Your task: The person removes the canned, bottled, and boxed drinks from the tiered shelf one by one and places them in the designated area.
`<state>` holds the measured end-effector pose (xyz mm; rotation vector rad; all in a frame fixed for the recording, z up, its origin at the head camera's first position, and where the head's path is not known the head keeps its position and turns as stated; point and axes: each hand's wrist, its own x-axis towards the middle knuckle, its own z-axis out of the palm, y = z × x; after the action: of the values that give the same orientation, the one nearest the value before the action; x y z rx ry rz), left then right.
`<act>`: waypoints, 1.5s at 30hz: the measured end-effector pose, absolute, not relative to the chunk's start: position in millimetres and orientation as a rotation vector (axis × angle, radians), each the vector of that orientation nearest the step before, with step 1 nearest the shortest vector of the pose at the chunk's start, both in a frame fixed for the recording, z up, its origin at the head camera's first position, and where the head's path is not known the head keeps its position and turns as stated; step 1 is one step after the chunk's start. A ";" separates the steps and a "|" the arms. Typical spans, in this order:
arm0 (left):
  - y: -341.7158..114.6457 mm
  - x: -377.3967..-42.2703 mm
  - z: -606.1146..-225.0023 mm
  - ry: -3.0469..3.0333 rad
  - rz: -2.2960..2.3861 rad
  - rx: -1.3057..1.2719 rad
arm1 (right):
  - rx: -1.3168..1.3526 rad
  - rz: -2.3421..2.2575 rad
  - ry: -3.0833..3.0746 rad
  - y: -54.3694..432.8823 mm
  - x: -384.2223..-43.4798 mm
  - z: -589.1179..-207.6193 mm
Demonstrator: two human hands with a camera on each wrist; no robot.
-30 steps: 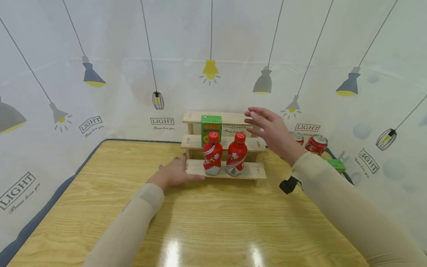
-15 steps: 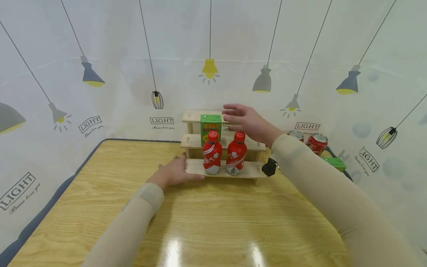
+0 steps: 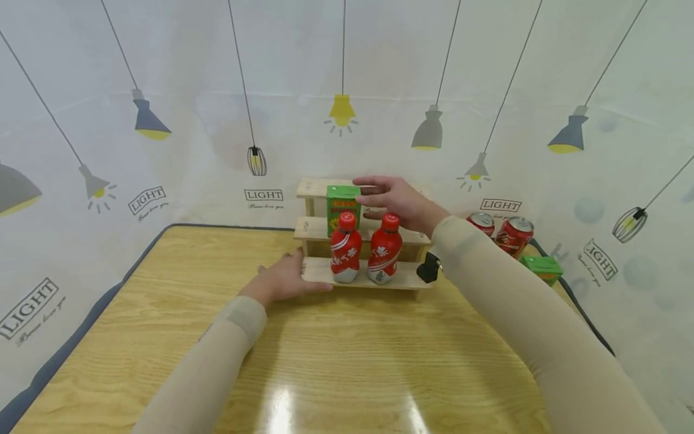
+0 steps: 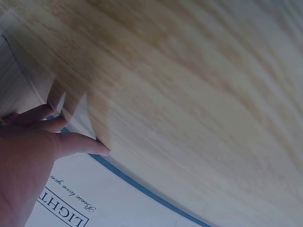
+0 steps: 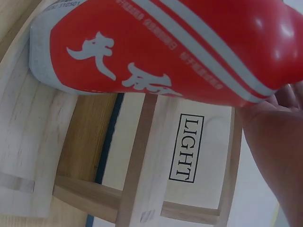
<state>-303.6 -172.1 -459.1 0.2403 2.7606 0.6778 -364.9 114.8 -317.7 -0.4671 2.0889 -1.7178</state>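
Note:
A three-step wooden display stand (image 3: 414, 275) stands at the back of the table. On its lowest step are two red plastic bottles (image 3: 345, 256) side by side. A green drink carton (image 3: 341, 208) stands on the middle step behind the left bottle. My left hand (image 3: 284, 278) rests at the stand's left end, thumb spread along the front edge. Its fingers reach down near the table in the left wrist view. My right hand (image 3: 398, 199) is above and behind the right bottle, fingers loosely extended with the tips right at the carton's right side. In the right wrist view a red bottle (image 5: 142, 52) partly covers it.
Two red soda cans (image 3: 515, 235) and another green carton (image 3: 542, 268) stand on the table at the right, partly behind my right sleeve (image 3: 504, 301). A white backdrop printed with lamps (image 3: 293, 120) rises directly behind the stand.
My right hand has moved left across the stand, from the right of it to the carton's side, lowering slightly at the end. My left hand, the bottles and the carton have stayed in place.

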 end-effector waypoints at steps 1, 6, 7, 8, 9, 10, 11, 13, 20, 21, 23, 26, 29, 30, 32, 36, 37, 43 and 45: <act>-172.2 -303.8 -459.2 2.762 0.676 0.239 | -0.464 -1.719 2.078 114.9 -365.9 -318.4; -172.5 -302.4 -458.6 2.761 0.685 0.239 | -0.435 -1.728 2.033 114.2 -370.2 -321.5; -172.3 -302.3 -458.3 2.758 0.691 0.236 | -0.432 -1.730 2.028 114.3 -370.8 -321.9; -172.1 -302.2 -458.0 2.758 0.696 0.238 | -0.431 -1.730 2.023 114.3 -371.6 -322.4; -172.0 -302.8 -458.2 2.759 0.696 0.238 | -0.431 -1.729 2.021 114.8 -372.2 -323.0; -172.0 -303.2 -458.3 2.760 0.696 0.239 | -0.433 -1.731 2.019 115.0 -372.6 -323.4; -172.0 -303.6 -458.5 2.762 0.696 0.239 | -0.436 -1.731 2.017 115.4 -372.9 -323.9; -172.1 -304.1 -459.2 2.766 0.692 0.239 | -0.437 -1.733 2.013 116.3 -373.8 -325.5; -170.5 -304.1 -459.9 2.766 0.676 0.242 | -0.402 -1.745 2.027 119.6 -376.3 -331.9; -170.6 -304.1 -460.0 2.768 0.674 0.241 | -0.401 -1.749 2.027 119.6 -376.3 -332.4; -170.8 -304.2 -460.4 2.771 0.667 0.237 | -0.408 -1.757 2.026 119.3 -375.8 -333.0; -171.3 -304.8 -461.7 2.773 0.662 0.236 | -0.415 -1.772 2.021 119.9 -374.8 -333.9; -172.0 -305.6 -463.0 2.774 0.665 0.238 | -0.415 -1.793 2.020 122.1 -374.4 -335.7; -172.3 -305.7 -463.1 2.775 0.667 0.237 | -0.416 -1.805 2.018 123.0 -374.3 -336.6; -172.3 -306.5 -463.5 2.777 0.672 0.239 | -0.421 -1.825 2.020 126.2 -373.8 -338.0; -171.9 -307.8 -465.0 2.780 0.675 0.238 | -0.426 -1.862 2.023 134.4 -371.3 -341.4; -171.6 -308.1 -465.4 2.780 0.674 0.240 | -0.425 -1.864 2.034 136.8 -370.2 -342.1; -170.9 -307.7 -464.7 2.782 0.680 0.252 | -0.406 -1.856 2.143 151.6 -362.8 -345.0; -171.4 -307.0 -464.7 2.782 0.692 0.250 | -0.403 -1.867 2.164 156.0 -360.7 -346.3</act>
<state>-307.0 -171.4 -464.7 0.2504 2.7822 0.6924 -360.7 156.0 -346.3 -0.4029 2.1642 -1.8673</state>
